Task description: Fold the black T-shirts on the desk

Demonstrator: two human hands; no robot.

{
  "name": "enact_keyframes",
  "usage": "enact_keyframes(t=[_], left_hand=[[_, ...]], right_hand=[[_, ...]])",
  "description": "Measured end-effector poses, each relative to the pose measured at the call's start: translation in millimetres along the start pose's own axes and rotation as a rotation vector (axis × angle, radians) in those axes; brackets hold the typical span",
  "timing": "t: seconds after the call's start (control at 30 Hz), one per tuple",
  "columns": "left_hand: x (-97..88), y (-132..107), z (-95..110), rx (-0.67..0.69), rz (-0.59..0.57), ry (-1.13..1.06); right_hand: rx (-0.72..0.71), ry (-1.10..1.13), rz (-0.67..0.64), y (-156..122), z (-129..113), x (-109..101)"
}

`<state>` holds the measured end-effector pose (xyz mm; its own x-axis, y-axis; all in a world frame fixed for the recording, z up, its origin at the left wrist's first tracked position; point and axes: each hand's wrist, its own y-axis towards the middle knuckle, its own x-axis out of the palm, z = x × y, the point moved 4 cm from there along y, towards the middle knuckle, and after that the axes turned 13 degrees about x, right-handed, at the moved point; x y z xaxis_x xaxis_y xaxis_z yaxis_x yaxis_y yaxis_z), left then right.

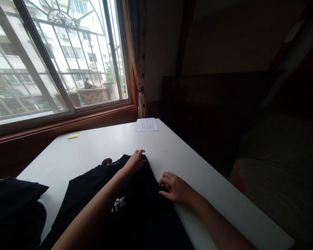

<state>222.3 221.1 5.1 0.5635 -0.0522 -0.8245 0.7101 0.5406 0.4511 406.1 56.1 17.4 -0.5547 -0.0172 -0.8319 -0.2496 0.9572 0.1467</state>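
A black T-shirt [148,215] lies spread on the white table in front of me, with white lettering on its chest partly covered by my left forearm. Over the shirt's far right shoulder is my left hand [136,161], its thumb and fingers apart. My right hand [174,188] is at the shirt's right edge, fingers curved and thumb held away from them; nothing shows in its grasp. Whether either hand touches the cloth, I cannot tell. Just beyond the collar lie a dark round object [106,161] and a white-rimmed round one [123,156], the latter partly hidden.
A second dark cloth [14,211] is bunched at the left on the white table [106,140]. Written papers [147,124] lie at the far corner, yellow sticky notes [73,135] at the far left. Beyond are a window and a tied curtain [141,86].
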Motion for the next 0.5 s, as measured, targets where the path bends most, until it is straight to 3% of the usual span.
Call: enact_keyframes(t=[0.17,0.33,0.5], left_hand=[[7.7,4.8,-4.3,-0.103,0.002,-0.066],[-5.3,-1.2,-8.3,-0.151,-0.006,-0.062],[-16.4,-10.3,-12.5,-0.145,-0.086,-0.071]], right_hand=[[-0.001,0.045,0.017,0.8,0.9,-2.3],[0.009,0.068,0.028,0.3,3.0,-3.5],[-0.013,0.067,0.027,-0.6,0.1,-4.0]])
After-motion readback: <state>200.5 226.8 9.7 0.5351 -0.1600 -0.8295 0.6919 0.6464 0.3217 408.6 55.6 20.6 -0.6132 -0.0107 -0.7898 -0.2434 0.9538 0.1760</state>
